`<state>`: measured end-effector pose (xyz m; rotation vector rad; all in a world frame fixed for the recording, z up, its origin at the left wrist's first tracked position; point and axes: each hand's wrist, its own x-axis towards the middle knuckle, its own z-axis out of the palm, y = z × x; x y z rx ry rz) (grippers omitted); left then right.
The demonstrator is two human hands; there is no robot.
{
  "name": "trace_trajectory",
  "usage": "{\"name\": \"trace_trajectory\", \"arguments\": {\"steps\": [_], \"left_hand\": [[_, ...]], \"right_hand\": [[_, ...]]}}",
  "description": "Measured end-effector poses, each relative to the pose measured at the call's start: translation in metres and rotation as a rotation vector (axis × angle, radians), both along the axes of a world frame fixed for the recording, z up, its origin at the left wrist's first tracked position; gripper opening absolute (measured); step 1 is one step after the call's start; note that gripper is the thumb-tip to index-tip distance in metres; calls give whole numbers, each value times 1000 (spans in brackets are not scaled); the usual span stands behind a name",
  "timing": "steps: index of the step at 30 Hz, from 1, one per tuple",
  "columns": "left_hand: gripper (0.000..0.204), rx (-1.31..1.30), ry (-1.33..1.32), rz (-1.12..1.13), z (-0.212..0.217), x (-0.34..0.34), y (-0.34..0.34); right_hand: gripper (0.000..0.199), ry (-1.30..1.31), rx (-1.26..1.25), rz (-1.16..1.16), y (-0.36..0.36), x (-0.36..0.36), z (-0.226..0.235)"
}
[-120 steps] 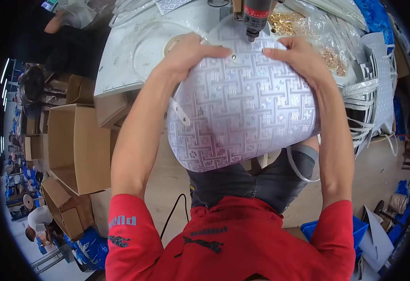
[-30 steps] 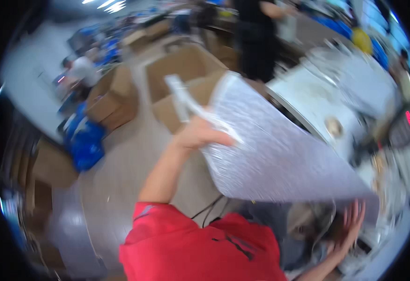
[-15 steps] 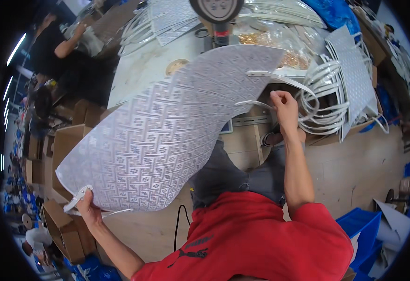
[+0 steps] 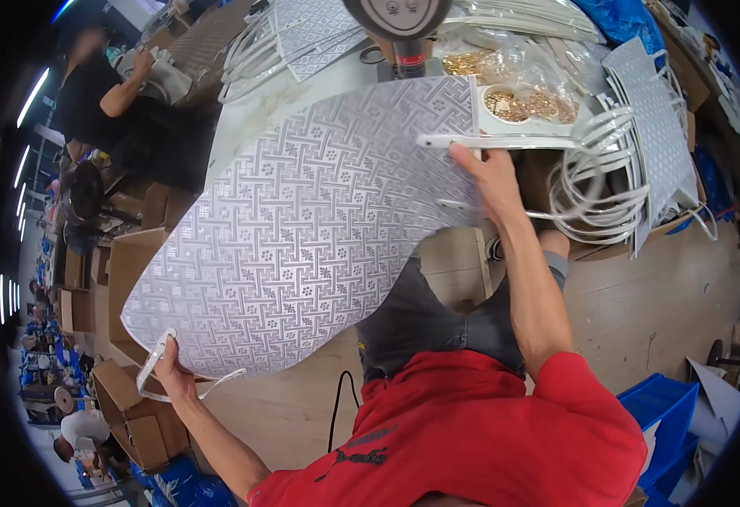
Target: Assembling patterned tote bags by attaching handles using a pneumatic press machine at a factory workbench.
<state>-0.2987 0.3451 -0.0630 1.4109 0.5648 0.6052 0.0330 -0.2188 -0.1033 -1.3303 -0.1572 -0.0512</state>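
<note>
A large silver-grey bag panel (image 4: 277,228) with a geometric flower pattern stretches between my hands, bowed and tilted over the table's front edge and my lap. My left hand (image 4: 174,372) is closed on its lower left end, by a thin white strap handle (image 4: 147,365). At the upper right end, my right hand (image 4: 491,179) grips the panel's edge, thumb against the base of another white strap handle (image 4: 547,142). That strap loops out to the right, and its second end is fixed lower on the same edge. Some fingers of both hands are hidden.
A machine with a round dark head (image 4: 397,15) stands behind the panel on the white table (image 4: 247,144). Gold-coloured small parts (image 4: 509,103) and plastic bags lie to its right. Finished-looking panels with straps (image 4: 653,118) lean far right. Cardboard boxes (image 4: 129,291) and a person (image 4: 91,93) are left.
The panel's right end has turned to show its pattern more squarely. My right hand has moved from the loose strap onto the panel edge at the strap's base. My left hand keeps its hold.
</note>
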Motion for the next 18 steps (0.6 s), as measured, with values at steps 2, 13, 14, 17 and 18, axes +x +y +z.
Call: {"name": "trace_trajectory", "arguments": {"steps": [2, 13, 14, 17, 18], "left_hand": [[55, -73, 28, 43, -9, -3, -2], [43, 667, 1242, -160, -30, -21, -34], [41, 1006, 1410, -378, -21, -16, -51], [45, 908, 408, -22, 40, 30, -129], [50, 1140, 195, -24, 76, 54, -167]], "right_hand": [[33, -56, -90, 7, -2, -16, 20], [22, -595, -491, 40, 7, -82, 136], [26, -692, -529, 58, 12, -87, 131], [28, -917, -583, 78, 31, -99, 124], [25, -1058, -609, 48, 40, -105, 123]]}}
